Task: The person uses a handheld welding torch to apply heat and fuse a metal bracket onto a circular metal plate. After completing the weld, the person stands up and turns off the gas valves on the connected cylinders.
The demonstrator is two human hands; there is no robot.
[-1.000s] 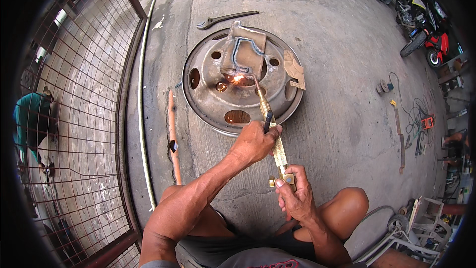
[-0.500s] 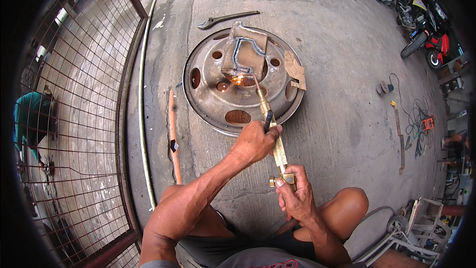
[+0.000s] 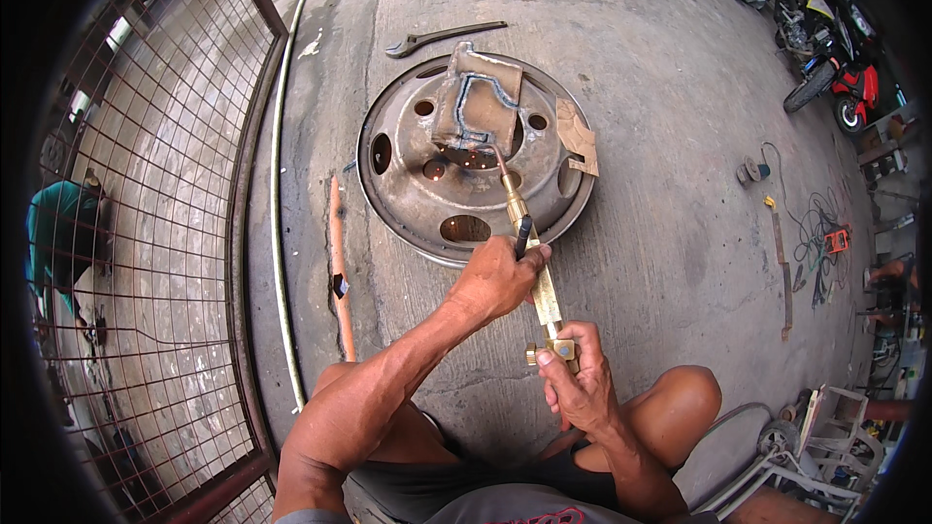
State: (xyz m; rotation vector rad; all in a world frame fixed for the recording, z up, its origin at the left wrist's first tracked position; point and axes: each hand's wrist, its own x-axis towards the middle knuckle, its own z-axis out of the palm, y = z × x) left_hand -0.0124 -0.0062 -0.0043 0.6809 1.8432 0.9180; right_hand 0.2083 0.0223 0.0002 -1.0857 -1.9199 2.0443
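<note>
A brass cutting torch [image 3: 515, 202] slants up and away from me, its copper tip at the near edge of a metal plate [image 3: 493, 109]. My left hand [image 3: 500, 277] is closed around the torch's middle, where a short black rod [image 3: 524, 238] sticks up beside the thumb. Farther back, my right hand [image 3: 581, 383] grips the torch's rear by the knurled valve knob, thumb and fingers wrapped round it. The rusty plate bears a dark, jagged cut line and lies on an upturned steel wheel rim [image 3: 408, 218]. A few small sparks glow below the plate's near edge.
An adjustable wrench [image 3: 442, 38] lies beyond the rim, and torn cardboard [image 3: 578, 136] sits on its right side. To the left are an orange tube [image 3: 338, 243], a pale hose [image 3: 279, 233] and a mesh gate [image 3: 165, 223] with a person behind. An angle grinder [image 3: 752, 173] and cables lie right.
The bright burst of sparks at the torch tip has shrunk to a few scattered glowing specks. Both hands keep their hold, and the torch has barely moved.
</note>
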